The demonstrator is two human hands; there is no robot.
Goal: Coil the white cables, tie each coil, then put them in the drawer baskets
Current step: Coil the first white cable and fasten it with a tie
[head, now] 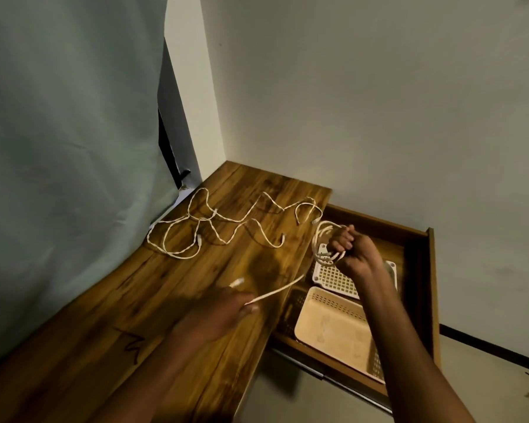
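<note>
My right hand (353,250) grips a coil of white cable (322,242) above the open drawer (422,270). The tail of that cable (280,290) runs down and left to my left hand (223,312), which pinches it over the wooden table (171,300); this hand is motion-blurred. The cable's plug end (237,282) sticks out past my left fingers. Several loose white cables (214,224) lie tangled at the table's far side. Inside the drawer sit a white basket (333,274) and a cream basket (333,322).
A pale green curtain (68,148) hangs along the table's left edge. A plain wall (379,102) stands behind the table and drawer. The drawer's raised front panel (432,288) is at its right. Black pen marks (132,345) show on the tabletop near me.
</note>
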